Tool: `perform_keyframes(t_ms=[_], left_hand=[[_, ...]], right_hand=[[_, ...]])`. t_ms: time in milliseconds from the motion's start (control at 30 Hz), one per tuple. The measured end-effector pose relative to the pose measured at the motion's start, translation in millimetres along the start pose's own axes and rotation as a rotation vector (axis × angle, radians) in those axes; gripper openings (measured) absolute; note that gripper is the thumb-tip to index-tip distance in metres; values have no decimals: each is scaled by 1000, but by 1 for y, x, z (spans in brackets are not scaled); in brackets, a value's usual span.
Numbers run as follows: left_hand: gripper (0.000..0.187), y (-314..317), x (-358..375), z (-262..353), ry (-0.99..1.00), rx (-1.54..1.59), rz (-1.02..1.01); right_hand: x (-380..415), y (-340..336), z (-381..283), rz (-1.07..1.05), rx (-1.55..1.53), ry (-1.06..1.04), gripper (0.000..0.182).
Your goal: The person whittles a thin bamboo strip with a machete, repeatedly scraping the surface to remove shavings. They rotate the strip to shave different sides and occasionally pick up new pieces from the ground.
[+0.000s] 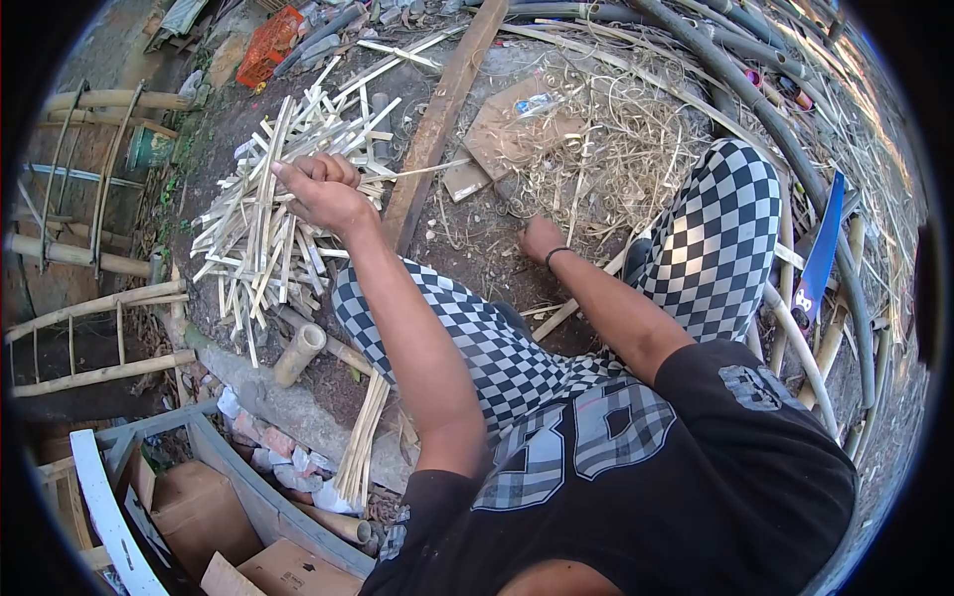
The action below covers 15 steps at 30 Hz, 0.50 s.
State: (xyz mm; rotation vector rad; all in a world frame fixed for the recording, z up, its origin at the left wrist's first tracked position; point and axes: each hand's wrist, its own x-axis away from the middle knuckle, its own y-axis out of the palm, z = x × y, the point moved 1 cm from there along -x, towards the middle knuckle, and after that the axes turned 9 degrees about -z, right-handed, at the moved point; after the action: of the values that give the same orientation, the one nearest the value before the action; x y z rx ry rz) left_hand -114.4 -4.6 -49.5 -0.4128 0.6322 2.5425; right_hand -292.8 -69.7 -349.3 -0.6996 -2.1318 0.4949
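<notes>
My left hand is stretched out over a pile of split bamboo sticks on the dirt, fingers curled shut around a thin bamboo strip that pokes out to the right. My right hand, with a dark band at the wrist, rests low on the ground between my knees at the edge of a heap of bamboo shavings. Its fingers point down and are hidden. My legs in checkered trousers frame the spot.
A long wooden plank lies on the dirt beside the pile. A short bamboo tube and a bundle of strips lie near a concrete edge. Cardboard boxes sit below left, long bamboo poles and a blue tool at right.
</notes>
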Motion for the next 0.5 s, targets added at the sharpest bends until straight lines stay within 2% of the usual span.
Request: perform_keyframes(t_ms=[67,100,167,200,300,400,500], left_hand=[[59,-2,-1,-2,32,-21,-82],[59,-2,0,-5,28,-20,-82],[61,3,2,-8,186,21,-84],[61,5,3,-8,190,22,-80],[64,7,7,-6,245,107,-44],[62,3,3,-7,225,59,-18],[59,-1,-5,-7,301,-119,60]], right_hand=[[6,-6,-4,-26,25,44,41],[8,-4,-6,-26,25,47,41],[-4,9,-6,-34,-27,39,42],[-6,11,-1,6,-60,-26,47],[1,3,5,-1,-61,-19,46],[3,0,4,-18,-51,-11,46],[6,0,1,-26,-75,23,47]])
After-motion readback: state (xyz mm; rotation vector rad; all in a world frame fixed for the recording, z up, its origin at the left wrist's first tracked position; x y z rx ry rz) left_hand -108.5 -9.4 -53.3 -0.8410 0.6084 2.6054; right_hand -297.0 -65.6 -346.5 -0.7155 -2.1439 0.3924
